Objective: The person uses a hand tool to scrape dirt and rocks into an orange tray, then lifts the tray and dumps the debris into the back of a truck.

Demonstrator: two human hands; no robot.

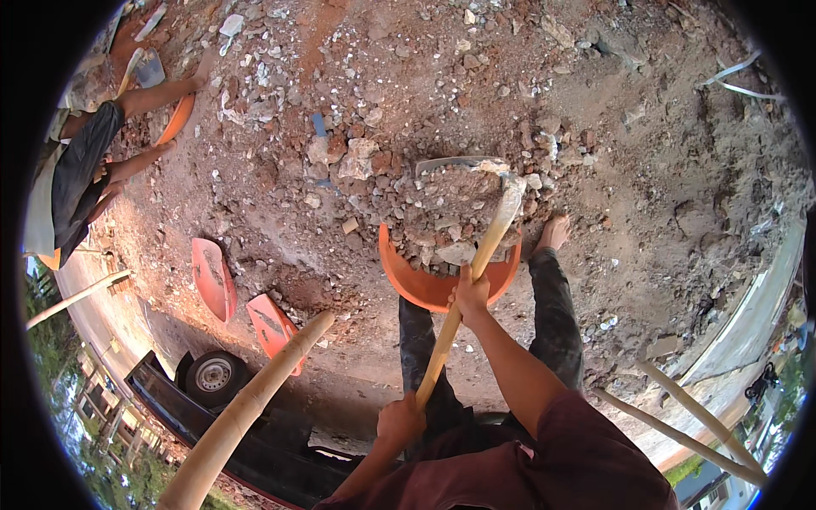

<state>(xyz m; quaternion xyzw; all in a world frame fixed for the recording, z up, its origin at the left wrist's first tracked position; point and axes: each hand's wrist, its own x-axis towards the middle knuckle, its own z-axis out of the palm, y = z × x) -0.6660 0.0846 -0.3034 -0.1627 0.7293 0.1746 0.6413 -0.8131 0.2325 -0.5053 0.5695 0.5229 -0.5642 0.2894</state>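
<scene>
Both my hands are closed around the wooden handle of a hoe (495, 234). My left hand (401, 421) grips it low, near my body, and my right hand (470, 293) holds it farther up the shaft. The hoe's curved metal blade (446, 164) rests in loose soil and rubble, beyond an orange plastic scoop (416, 285). That scoop lies between my legs with its open side facing the blade, holding some dirt and stones (456, 253). My bare right foot (555, 232) stands beside it; my left foot is hidden.
Two more orange scoops (214, 279) (274, 327) lie to the left. A thick bamboo pole (255, 399) slants in front of a dark vehicle with a wheel (215, 376). Another person (81, 174) works at far left by an orange scoop (176, 121). Poles (697, 416) stand at lower right.
</scene>
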